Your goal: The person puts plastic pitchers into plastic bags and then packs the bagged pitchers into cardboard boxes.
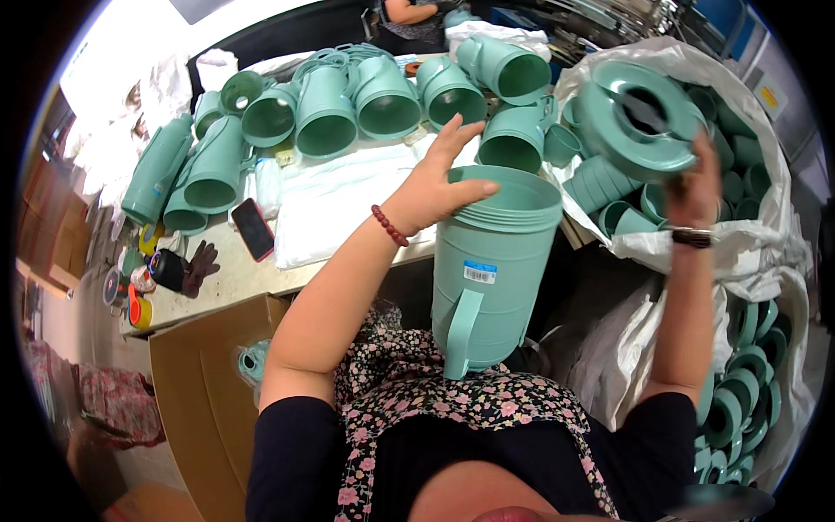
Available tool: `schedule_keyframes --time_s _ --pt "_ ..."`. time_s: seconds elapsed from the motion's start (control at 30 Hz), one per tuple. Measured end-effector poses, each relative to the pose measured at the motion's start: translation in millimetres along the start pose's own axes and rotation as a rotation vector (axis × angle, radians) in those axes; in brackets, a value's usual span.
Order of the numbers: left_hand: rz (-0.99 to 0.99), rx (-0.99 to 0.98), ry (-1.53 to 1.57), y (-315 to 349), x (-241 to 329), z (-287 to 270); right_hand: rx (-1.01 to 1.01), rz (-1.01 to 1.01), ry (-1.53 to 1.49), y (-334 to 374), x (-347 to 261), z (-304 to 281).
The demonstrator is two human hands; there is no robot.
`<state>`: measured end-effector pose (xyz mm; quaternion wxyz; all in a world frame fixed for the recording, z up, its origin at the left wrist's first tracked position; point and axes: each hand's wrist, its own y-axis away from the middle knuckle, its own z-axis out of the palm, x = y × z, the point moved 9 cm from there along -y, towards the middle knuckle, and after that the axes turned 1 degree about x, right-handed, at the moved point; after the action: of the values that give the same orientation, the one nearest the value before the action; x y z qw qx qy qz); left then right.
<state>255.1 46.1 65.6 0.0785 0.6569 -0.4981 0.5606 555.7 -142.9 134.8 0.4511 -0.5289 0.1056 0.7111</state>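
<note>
Work table [213, 300]: pale top, near edge curving across from lower left to the middle; a bare strip of surface runs along that edge on the left.

Upper white sack [761, 239]: right of the table, mouth wide open, folded rim, filled with green parts.

Cardboard box [204, 374]: below the table's near edge, on the person's left, its wall close to the left upper arm.

Row of green containers [326, 109]: along the far part of the table, most with mouths toward the person.

Green container [513, 300]: in front of the person, upright but leaning, mouth up, handle toward the apron; whether its base rests on the lap cannot be told. A dark gap lies between it and the sacks, open room on its right side.

Green ring [609, 143]: broad flange, dark centre hole, raised over the sack's mouth, blurred.

Left hand [439, 183]: wide, fingers spread upward, thumb across the container's rim; forearm slants over the table's edge.

Right hand [694, 187]: blurred, raised, holding the ring by its outer edge; forearm nearly vertical.
</note>
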Motion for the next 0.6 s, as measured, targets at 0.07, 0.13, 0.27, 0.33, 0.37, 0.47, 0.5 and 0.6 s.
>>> schedule_keyframes --time_s 0.07,0.13,0.27,0.33,0.37,0.47,0.5,0.6 --pt "-0.075 0.05 0.174 7 -4 -3 -0.199 0.44 0.04 35 98 70" --pt "-0.299 0.13 0.623 15 -4 4 -0.291 0.423 0.391 39 131 84" --pt "-0.223 0.325 0.733 26 -15 -7 -0.464 -0.136 0.397 69 91 141" --pt "-0.224 0.372 0.672 37 -14 -19 -0.661 0.016 -0.168 99 96 155" --pt "-0.26 0.364 0.737 42 -13 -21 -0.694 0.001 -0.049 105 103 156" --pt "-0.293 0.501 0.781 55 -31 -28 -0.547 0.376 0.009 111 159 149" --pt "-0.294 0.554 0.77 59 -33 -32 -0.578 0.395 -0.046 113 159 159" --pt "-0.196 0.612 0.696 59 -43 -36 -0.579 0.19 -0.046 120 131 180"
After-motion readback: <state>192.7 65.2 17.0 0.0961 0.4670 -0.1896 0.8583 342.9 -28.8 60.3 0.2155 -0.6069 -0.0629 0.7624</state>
